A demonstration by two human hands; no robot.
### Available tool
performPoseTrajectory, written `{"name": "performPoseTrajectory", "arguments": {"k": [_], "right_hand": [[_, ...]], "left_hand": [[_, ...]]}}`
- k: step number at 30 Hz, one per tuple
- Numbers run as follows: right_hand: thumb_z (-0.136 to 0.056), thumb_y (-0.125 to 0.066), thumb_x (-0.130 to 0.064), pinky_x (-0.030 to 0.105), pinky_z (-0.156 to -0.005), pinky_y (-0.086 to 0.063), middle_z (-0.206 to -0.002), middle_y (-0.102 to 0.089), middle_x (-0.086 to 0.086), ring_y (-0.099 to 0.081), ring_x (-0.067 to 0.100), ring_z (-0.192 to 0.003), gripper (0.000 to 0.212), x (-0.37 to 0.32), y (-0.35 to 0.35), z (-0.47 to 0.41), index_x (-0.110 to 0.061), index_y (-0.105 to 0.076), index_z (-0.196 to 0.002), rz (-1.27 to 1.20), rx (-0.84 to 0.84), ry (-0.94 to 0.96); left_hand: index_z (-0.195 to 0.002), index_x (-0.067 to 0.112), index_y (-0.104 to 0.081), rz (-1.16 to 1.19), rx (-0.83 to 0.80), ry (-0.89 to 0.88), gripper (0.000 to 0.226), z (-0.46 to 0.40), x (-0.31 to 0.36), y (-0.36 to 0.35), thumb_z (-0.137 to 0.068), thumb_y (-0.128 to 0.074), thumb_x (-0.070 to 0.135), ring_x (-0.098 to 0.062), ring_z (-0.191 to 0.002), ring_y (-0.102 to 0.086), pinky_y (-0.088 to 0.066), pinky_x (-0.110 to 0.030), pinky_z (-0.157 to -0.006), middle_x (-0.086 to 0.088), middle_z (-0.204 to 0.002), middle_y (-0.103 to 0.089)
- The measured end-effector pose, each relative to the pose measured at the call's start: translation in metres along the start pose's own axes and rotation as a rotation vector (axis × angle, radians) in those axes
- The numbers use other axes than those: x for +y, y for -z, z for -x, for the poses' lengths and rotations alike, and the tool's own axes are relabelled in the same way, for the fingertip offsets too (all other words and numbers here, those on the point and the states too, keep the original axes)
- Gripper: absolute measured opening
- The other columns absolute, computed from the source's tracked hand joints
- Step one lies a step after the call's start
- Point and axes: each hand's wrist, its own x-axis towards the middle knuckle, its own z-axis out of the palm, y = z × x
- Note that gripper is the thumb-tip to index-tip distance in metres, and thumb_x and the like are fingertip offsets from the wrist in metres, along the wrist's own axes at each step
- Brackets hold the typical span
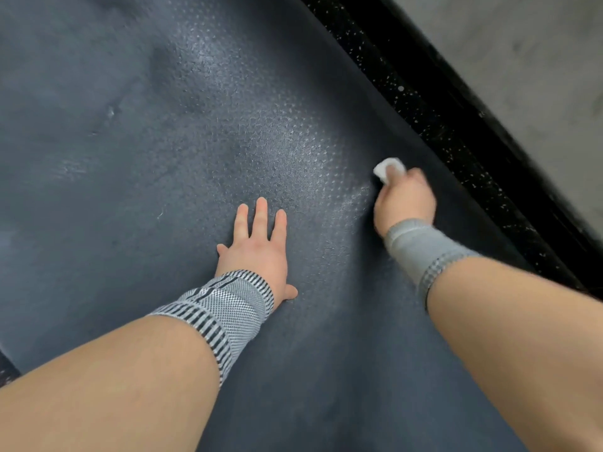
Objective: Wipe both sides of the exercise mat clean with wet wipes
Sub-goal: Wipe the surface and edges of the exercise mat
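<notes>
A dark blue-grey exercise mat (163, 141) with a dotted texture fills most of the view, and a wet sheen shows across its middle. My left hand (257, 246) rests flat on the mat with straight, spread fingers. My right hand (404, 200) grips a bunched white wet wipe (386, 168) and holds it against the mat close to the mat's right edge. Only the front of the wipe shows past my fingers. Both wrists wear grey knitted supports.
A black speckled rubber floor strip (440, 102) runs diagonally along the mat's right edge. Beyond it lies a grey concrete floor (528, 60). A dark patch of floor (6, 370) shows at the lower left corner.
</notes>
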Motion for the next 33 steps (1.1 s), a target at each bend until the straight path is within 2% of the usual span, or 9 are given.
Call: {"name": "performPoseTrajectory", "arguments": {"k": [4,7,11,14,21,25,28,31,33], "right_hand": [[-0.088,-0.047,-0.013,0.031,-0.057,-0.037,-0.092,-0.046,0.006,-0.050,0.031,-0.068,0.021,-0.029,-0.008,0.080,-0.017,-0.053,-0.108,-0.066,-0.161,0.368],[-0.089,-0.049,-0.013,0.035,-0.060,-0.047,-0.089,-0.049,0.006,-0.052,0.033,-0.068,0.022,-0.022,0.002,0.082,-0.014,-0.059,-0.108,-0.092,-0.208,0.554],[-0.089,-0.050,-0.017,0.033,-0.067,-0.039,-0.101,-0.052,0.013,-0.056,0.037,-0.083,0.026,0.005,0.008,0.018,-0.014,-0.060,-0.113,-0.093,0.068,0.235],[-0.091,-0.045,-0.017,0.032,-0.068,-0.033,-0.107,-0.050,0.015,-0.056,0.038,-0.087,0.026,0.001,-0.001,0.014,-0.013,-0.058,-0.113,-0.034,0.048,0.071],[-0.088,-0.046,-0.014,0.031,-0.060,-0.029,-0.087,-0.038,0.003,-0.042,0.026,-0.068,0.025,-0.044,-0.013,0.099,-0.016,-0.054,-0.111,-0.044,-0.219,0.778],[-0.089,-0.044,-0.016,0.031,-0.062,-0.032,-0.090,-0.040,0.004,-0.049,0.030,-0.074,0.021,-0.015,-0.005,0.045,-0.014,-0.058,-0.106,-0.103,-0.016,0.473],[-0.089,-0.046,-0.018,0.032,-0.069,-0.037,-0.105,-0.049,0.010,-0.055,0.033,-0.091,0.027,-0.004,-0.006,0.036,-0.014,-0.058,-0.113,-0.102,-0.015,0.284],[-0.086,-0.046,-0.010,0.031,-0.070,-0.036,-0.109,-0.050,0.011,-0.055,0.032,-0.092,0.030,-0.024,-0.014,0.063,-0.017,-0.055,-0.113,-0.129,-0.106,0.323],[-0.085,-0.046,-0.008,0.030,-0.066,-0.034,-0.105,-0.049,0.008,-0.051,0.028,-0.082,0.028,-0.044,-0.018,0.093,-0.019,-0.052,-0.110,-0.151,-0.166,0.474]], "left_hand": [[-0.150,0.024,0.022,0.013,0.021,0.005,0.128,0.001,-0.001,-0.001,-0.072,-0.072,0.063,-0.031,-0.145,0.024,-0.031,-0.056,-0.109,-0.003,-0.154,0.036],[-0.150,0.026,0.020,0.034,0.054,0.002,0.128,0.002,-0.002,-0.002,-0.071,-0.073,0.063,-0.029,-0.145,0.023,-0.032,-0.055,-0.109,0.000,-0.154,0.034],[-0.150,0.028,0.020,0.024,0.043,0.020,0.129,0.000,-0.003,-0.002,-0.069,-0.074,0.064,-0.028,-0.146,0.021,-0.033,-0.054,-0.108,0.001,-0.156,0.032],[-0.151,0.031,0.019,0.017,0.050,0.040,0.130,0.000,-0.003,0.001,-0.067,-0.075,0.066,-0.025,-0.147,0.019,-0.037,-0.052,-0.107,0.004,-0.157,0.029],[-0.154,0.019,0.003,0.046,0.252,0.156,0.122,0.035,-0.013,-0.019,-0.069,-0.065,0.073,-0.023,-0.149,0.005,-0.022,-0.046,-0.117,-0.003,-0.161,0.016],[-0.154,0.020,0.007,0.064,0.089,0.295,0.132,0.061,-0.023,-0.041,-0.061,-0.063,0.082,-0.021,-0.149,0.007,-0.020,-0.049,-0.118,-0.001,-0.161,0.017],[-0.152,0.018,0.016,0.066,-0.005,0.328,0.138,0.059,-0.019,-0.048,-0.060,-0.070,0.077,-0.021,-0.149,0.013,-0.019,-0.051,-0.118,-0.002,-0.158,0.026],[-0.151,0.019,0.019,0.096,-0.006,0.342,0.140,0.057,-0.017,-0.049,-0.060,-0.072,0.075,-0.020,-0.148,0.016,-0.017,-0.051,-0.118,0.000,-0.157,0.030],[-0.151,0.020,0.020,0.132,0.000,0.336,0.141,0.058,-0.019,-0.052,-0.060,-0.074,0.072,-0.019,-0.147,0.018,-0.019,-0.051,-0.118,0.001,-0.156,0.032]]}}
